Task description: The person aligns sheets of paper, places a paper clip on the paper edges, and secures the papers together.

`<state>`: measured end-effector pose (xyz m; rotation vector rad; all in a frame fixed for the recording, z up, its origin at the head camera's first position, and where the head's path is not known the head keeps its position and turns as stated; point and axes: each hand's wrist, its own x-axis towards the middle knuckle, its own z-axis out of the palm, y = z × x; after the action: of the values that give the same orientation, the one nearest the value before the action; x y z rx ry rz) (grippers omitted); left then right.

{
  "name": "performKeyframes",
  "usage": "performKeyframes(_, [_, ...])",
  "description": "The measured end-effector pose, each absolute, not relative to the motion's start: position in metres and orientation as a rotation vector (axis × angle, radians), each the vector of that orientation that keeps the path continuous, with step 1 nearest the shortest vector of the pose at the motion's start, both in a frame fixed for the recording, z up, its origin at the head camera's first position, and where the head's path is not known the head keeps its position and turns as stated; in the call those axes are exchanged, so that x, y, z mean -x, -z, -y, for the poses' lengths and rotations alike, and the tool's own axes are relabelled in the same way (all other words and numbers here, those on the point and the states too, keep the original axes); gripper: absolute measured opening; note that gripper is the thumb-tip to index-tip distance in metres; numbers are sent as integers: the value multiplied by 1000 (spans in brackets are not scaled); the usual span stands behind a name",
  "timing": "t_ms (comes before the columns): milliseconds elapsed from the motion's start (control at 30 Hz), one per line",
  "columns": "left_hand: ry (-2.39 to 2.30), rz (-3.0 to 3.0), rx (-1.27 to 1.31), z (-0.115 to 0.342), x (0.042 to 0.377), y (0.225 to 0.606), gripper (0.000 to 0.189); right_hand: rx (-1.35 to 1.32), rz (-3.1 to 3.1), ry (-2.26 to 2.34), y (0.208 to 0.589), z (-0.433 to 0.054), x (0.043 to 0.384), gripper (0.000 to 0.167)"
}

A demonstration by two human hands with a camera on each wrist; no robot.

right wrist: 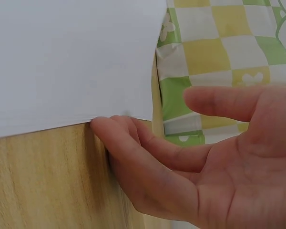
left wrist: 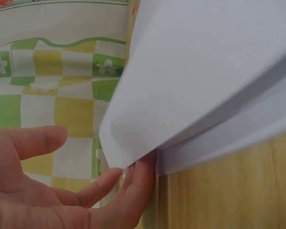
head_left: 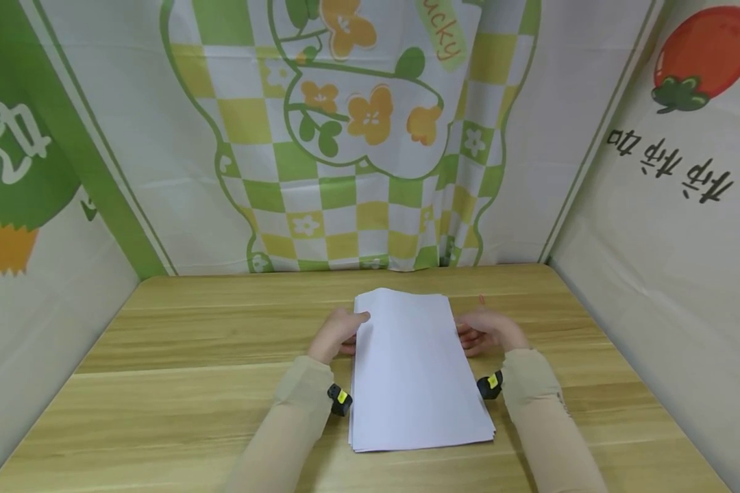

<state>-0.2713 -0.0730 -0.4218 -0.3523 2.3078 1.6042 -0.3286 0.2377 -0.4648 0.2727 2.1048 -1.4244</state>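
Observation:
A stack of white paper sheets [head_left: 416, 370] lies on the wooden table, its far left corner bulging up a little. My left hand [head_left: 338, 332] is at its left side. In the left wrist view, the fingers [left wrist: 140, 179] reach under the lifted corner, where the sheets spread apart, and the thumb stands away from the paper. On the opposite side, my right hand [head_left: 486, 331] has its fingertips [right wrist: 102, 123] against the stack's edge. Its thumb is held off the paper too, as the right wrist view shows.
The wooden table [head_left: 191, 397] runs back to a patterned curtain [head_left: 321, 205], with printed cloth walls at the left and right. A small thin red thing [head_left: 482, 299] shows just behind my right hand. A small black camera [head_left: 340, 399] sits at each wrist.

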Motion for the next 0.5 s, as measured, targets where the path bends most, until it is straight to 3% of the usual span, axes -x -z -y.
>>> performKeyframes(233, [-1626, -2271, 351, 76, 270, 423, 54, -319, -2054, 1478, 478, -241, 335, 32])
performKeyframes(500, [-1632, -2272, 342, 79, 270, 422, 41, -310, -2093, 1436, 451, -235, 317, 33])
